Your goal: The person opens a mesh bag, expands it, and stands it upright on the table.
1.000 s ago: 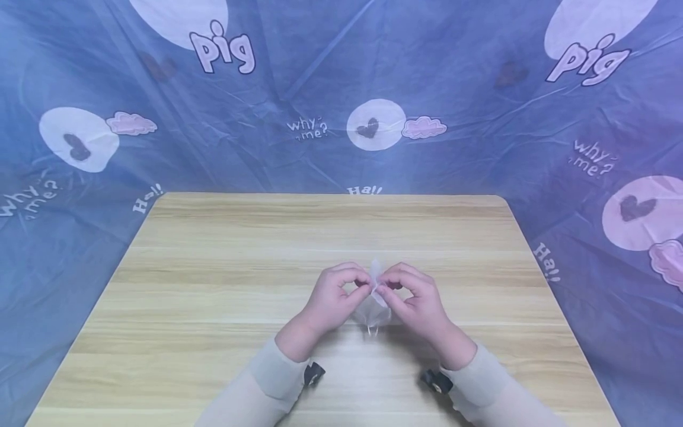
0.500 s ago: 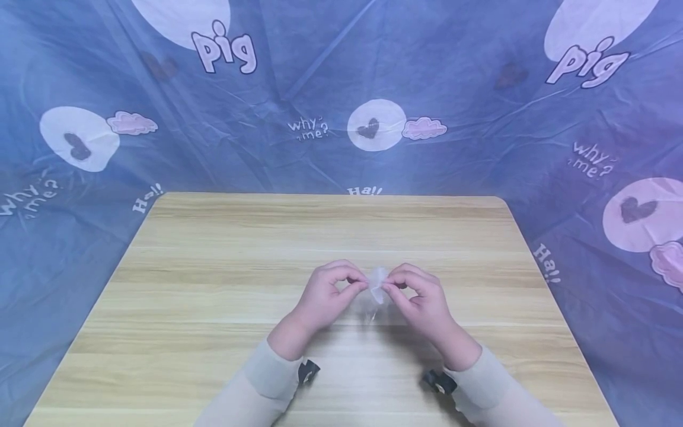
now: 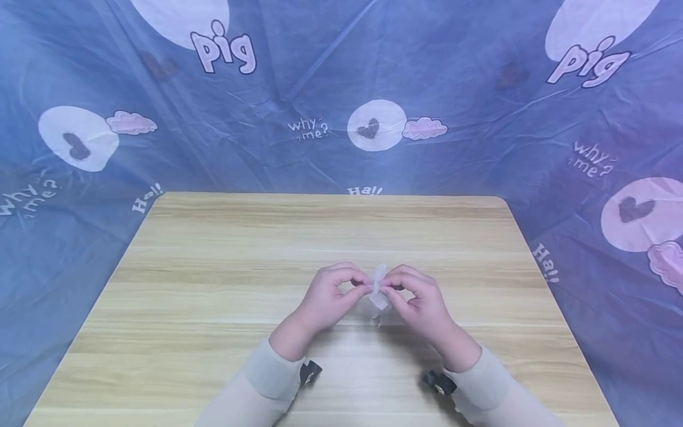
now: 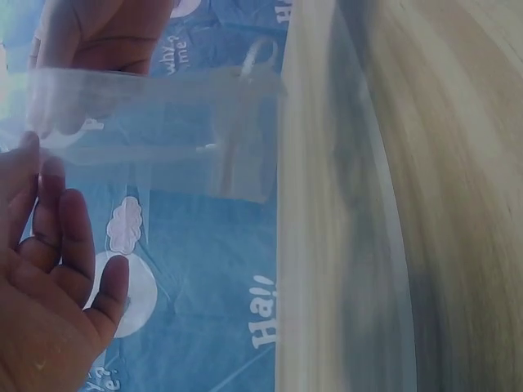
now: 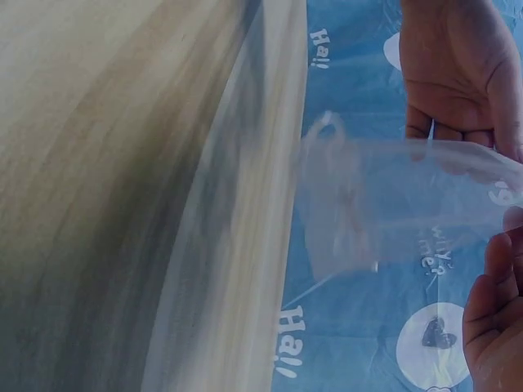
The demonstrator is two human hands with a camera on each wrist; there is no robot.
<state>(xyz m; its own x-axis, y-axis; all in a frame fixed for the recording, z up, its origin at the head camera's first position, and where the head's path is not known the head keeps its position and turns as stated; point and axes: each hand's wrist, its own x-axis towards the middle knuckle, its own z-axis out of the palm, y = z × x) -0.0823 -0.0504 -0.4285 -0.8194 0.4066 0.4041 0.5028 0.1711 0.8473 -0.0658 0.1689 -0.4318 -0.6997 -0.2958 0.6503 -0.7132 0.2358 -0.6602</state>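
Note:
A small translucent whitish bag (image 3: 378,300) hangs between my two hands at the middle of the wooden table, in the head view. My left hand (image 3: 325,299) pinches its upper end with thumb and forefinger from the left. Opposite it, my right hand (image 3: 418,299) pinches the same end from the right. In the left wrist view the see-through bag (image 4: 172,122) stretches from the fingertips towards the table, with a thin white loop (image 4: 260,55) at a lower corner. The loop (image 5: 327,122) shows in the right wrist view too. I see nothing clearly inside the bag.
The light wooden table (image 3: 213,255) spreads out around the hands. A blue printed cloth (image 3: 299,71) hangs behind it and on both sides. Black wrist cameras (image 3: 440,382) sit under the pale sleeves.
The fingertips drew slightly apart, then came closer again. The bag's top edge spread and turned, and its hanging lower end shows less below the hands than a second ago.

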